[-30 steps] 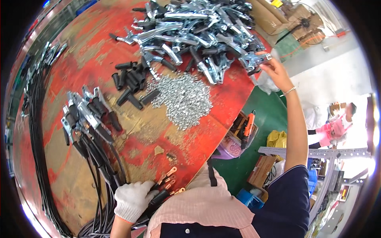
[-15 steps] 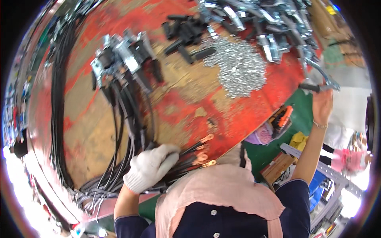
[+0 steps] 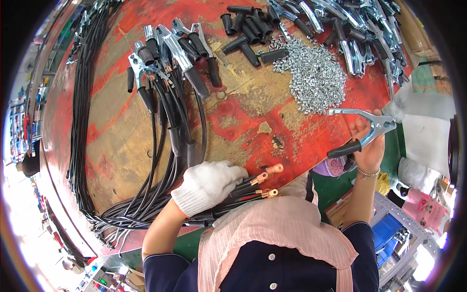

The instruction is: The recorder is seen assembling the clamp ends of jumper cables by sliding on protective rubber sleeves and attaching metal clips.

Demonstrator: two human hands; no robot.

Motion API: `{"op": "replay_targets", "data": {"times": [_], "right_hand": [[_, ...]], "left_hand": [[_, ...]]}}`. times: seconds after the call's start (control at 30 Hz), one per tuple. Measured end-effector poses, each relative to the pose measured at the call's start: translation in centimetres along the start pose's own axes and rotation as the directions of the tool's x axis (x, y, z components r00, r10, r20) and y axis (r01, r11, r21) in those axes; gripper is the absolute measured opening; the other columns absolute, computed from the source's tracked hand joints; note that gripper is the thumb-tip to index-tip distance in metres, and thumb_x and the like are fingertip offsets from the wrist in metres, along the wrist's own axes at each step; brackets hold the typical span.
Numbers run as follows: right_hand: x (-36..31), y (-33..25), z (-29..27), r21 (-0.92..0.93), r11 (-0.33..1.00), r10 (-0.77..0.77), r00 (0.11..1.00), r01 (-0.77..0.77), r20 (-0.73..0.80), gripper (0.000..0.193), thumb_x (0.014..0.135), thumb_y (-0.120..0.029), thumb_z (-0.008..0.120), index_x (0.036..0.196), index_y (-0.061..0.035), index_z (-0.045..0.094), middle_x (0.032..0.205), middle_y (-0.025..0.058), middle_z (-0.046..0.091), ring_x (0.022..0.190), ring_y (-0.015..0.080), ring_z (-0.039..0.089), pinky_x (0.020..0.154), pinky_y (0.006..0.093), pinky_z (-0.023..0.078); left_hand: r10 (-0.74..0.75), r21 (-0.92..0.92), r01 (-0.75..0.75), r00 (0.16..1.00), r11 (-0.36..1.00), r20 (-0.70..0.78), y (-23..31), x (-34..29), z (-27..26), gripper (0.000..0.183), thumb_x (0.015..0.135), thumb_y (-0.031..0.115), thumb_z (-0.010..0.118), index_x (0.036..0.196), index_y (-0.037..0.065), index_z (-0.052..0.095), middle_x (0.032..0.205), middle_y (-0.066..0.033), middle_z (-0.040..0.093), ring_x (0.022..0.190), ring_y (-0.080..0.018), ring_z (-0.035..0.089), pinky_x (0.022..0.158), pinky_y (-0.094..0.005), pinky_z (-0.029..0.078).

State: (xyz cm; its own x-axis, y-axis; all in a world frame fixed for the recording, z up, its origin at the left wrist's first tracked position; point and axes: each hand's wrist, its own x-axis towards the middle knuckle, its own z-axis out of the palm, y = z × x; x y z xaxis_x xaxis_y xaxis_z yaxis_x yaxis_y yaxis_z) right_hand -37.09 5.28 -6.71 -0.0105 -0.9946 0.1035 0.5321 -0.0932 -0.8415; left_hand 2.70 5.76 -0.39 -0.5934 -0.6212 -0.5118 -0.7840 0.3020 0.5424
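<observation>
My right hand [image 3: 370,155], bare with a bracelet at the wrist, holds a silver spring clamp [image 3: 382,125] just off the table's right edge. One arm of the clamp wears a black sleeve [image 3: 344,149]; the other arm is bare metal. My left hand [image 3: 209,186], in a white knitted glove, is closed over black cables near the table's front edge. Copper lugs [image 3: 266,176] stick out from the cable ends to the right of the glove. Its fingertips are partly hidden beneath the glove's back.
A heap of small silver screws [image 3: 316,80] lies right of centre, beside loose black sleeves [image 3: 250,31]. Silver clamps [image 3: 357,29] pile up at the far right. Clamps fitted to cables [image 3: 168,51] lie far left, and a long cable bundle [image 3: 80,121] runs along the left edge.
My right hand has brought the clamp in toward the table, leftward and nearer to me. My left hand has shifted slightly right with the copper-ended cables.
</observation>
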Motion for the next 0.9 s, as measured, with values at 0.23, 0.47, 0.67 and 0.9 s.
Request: {"op": "replay_targets", "data": {"times": [0.23, 0.47, 0.67, 0.9], "right_hand": [[-0.7, 1.8, 1.0, 0.036, 0.999, 0.015, 1.000, -0.015, -0.013, 0.059, 0.096, -0.035, 0.061, 0.142, -0.0050, 0.038, 0.137, 0.0132, 0.050, 0.110, 0.0240, 0.057, 0.099, 0.0454, 0.047], [-1.0, 2.6, 2.2, 0.095, 0.995, 0.041, 0.996, -0.033, -0.076, 0.056, 0.095, -0.036, 0.062, 0.137, -0.0037, 0.042, 0.131, 0.0133, 0.056, 0.113, 0.0274, 0.060, 0.099, 0.0457, 0.047], [-0.9, 3.0, 3.8, 0.226, 0.972, 0.073, 0.995, -0.056, -0.066, 0.056, 0.091, -0.039, 0.066, 0.131, -0.0036, 0.049, 0.134, 0.0190, 0.054, 0.126, 0.0388, 0.052, 0.107, 0.0564, 0.040], [-0.4, 3.4, 5.8, 0.274, 0.956, 0.125, 0.990, -0.102, -0.070, 0.048, 0.096, -0.039, 0.059, 0.125, -0.0023, 0.051, 0.134, 0.0234, 0.054, 0.127, 0.0447, 0.049, 0.106, 0.0585, 0.040]], "left_hand": [[0.057, 0.156, -0.051, 0.998, 0.987, -0.034, 0.1, 0.6, 0.6, 0.021, 0.087, 0.021, 0.062, 0.108, 0.018, 0.063, 0.093, -0.0090, 0.063, 0.087, -0.0316, 0.065, 0.071, -0.0423, 0.053], [0.061, 0.256, -0.033, 0.993, 0.966, -0.101, 0.6, 1.0, 2.0, 0.020, 0.084, 0.021, 0.066, 0.100, 0.011, 0.059, 0.087, -0.0103, 0.061, 0.082, -0.0316, 0.065, 0.070, -0.0428, 0.053], [-0.194, -0.452, 0.076, 0.956, 0.889, -0.220, -0.5, -0.1, 0.5, 0.028, 0.090, 0.025, 0.063, 0.110, 0.007, 0.056, 0.092, -0.0125, 0.068, 0.079, -0.0295, 0.069, 0.071, -0.0385, 0.053], [-0.230, -0.720, 0.163, 0.973, 0.675, 0.004, 0.8, 2.3, -1.7, 0.024, 0.097, 0.017, 0.054, 0.108, -0.002, 0.064, 0.078, -0.0047, 0.064, 0.067, -0.0102, 0.060, 0.064, -0.0251, 0.051]]}}
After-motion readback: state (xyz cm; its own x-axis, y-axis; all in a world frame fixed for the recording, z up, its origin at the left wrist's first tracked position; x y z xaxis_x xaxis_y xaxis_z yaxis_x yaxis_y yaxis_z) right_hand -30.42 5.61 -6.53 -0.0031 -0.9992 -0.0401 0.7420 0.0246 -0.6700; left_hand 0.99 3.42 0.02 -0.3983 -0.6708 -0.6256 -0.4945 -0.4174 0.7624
